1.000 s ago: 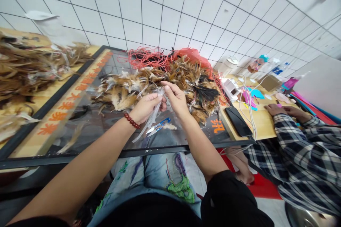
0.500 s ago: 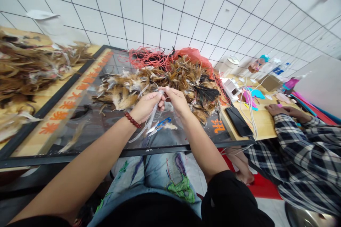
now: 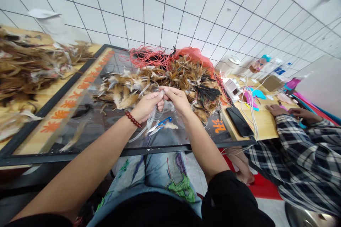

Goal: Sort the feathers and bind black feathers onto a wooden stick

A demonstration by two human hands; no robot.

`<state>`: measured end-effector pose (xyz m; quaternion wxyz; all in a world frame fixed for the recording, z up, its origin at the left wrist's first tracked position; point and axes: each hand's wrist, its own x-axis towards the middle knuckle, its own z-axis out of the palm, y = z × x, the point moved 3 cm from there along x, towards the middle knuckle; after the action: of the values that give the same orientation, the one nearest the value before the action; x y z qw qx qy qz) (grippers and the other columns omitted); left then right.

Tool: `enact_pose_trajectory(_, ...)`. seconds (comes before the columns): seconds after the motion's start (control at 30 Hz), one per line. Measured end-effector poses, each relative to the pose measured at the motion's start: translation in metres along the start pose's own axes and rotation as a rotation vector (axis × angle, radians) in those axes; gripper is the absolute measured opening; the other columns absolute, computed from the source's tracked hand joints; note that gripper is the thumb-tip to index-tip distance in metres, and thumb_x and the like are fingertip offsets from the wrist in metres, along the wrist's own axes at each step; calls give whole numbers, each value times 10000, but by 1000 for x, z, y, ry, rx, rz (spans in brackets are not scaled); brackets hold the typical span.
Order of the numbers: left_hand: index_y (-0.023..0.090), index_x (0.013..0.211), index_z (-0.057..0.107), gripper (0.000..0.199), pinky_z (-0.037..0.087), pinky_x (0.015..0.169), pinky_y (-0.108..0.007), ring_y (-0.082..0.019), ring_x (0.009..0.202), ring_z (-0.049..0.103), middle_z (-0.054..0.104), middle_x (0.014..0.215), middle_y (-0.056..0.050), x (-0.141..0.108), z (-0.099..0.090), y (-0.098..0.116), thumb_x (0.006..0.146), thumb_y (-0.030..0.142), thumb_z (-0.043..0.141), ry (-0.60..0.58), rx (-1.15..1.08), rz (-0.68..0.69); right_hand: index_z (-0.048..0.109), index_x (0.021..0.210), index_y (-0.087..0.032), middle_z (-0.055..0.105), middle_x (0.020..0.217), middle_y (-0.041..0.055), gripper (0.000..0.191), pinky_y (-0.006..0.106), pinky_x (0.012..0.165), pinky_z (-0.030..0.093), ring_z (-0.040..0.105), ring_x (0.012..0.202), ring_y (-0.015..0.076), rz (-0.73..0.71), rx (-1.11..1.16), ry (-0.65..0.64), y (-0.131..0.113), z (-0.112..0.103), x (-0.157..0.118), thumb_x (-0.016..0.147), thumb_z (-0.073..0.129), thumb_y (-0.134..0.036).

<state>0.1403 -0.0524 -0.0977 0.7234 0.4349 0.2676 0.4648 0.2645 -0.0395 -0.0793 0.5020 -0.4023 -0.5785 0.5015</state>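
Note:
My left hand (image 3: pixel 150 105), with a red bead bracelet at the wrist, is closed on translucent white strips (image 3: pixel 151 118) that hang below it. Touching its fingertips, my right hand (image 3: pixel 175 100) pinches the upper end of the same strips. Both hands are above a glass panel with a black frame (image 3: pixel 165 150). Just behind them lies a heap of brown feathers (image 3: pixel 125 95), with a dark tuft (image 3: pixel 209 93) on its right. Below the hands, small blue-handled scissors (image 3: pixel 160 125) rest on the glass beside a pale feather.
More feathers (image 3: pixel 32 67) cover the table at left. Red cords (image 3: pixel 149 56) and a red bag (image 3: pixel 194 56) lie behind the heap. At right are a black phone (image 3: pixel 239 121), white cables and a person in a plaid shirt (image 3: pixel 301 149).
My hands stay together on the strips, with my right hand shifted very slightly. At the right, the other person's farther hand has lifted a little and moved right.

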Motion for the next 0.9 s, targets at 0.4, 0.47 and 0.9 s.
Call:
enact_pose_trajectory(0.4, 118, 746, 600, 341, 410, 485, -199, -76, 482, 430, 441, 545, 44, 0, 0, -1, 697, 367, 827, -19, -49, -32, 782, 880, -165, 620, 636, -20, 383, 228, 636, 439, 531, 637, 95, 62, 59, -65, 4, -2, 1, 697, 729, -497)
enact_pose_trajectory(0.47, 123, 738, 584, 346, 402, 484, -194, -71, 479, 421, 436, 543, 47, 0, 0, -2, 691, 360, 831, -3, -50, -27, 785, 875, -172, 647, 671, -15, 352, 232, 649, 447, 540, 646, 94, 53, 76, -55, 5, -1, 1, 689, 746, -469)
enact_pose_trajectory(0.9, 146, 611, 507, 359, 364, 484, -200, -80, 482, 421, 445, 535, 24, 1, -2, -3, 785, 351, 746, 75, 126, 80, 709, 691, -200, 683, 845, 27, 197, 319, 906, 478, 621, 889, 158, -183, -70, 75, 3, 3, 2, 743, 738, -388)
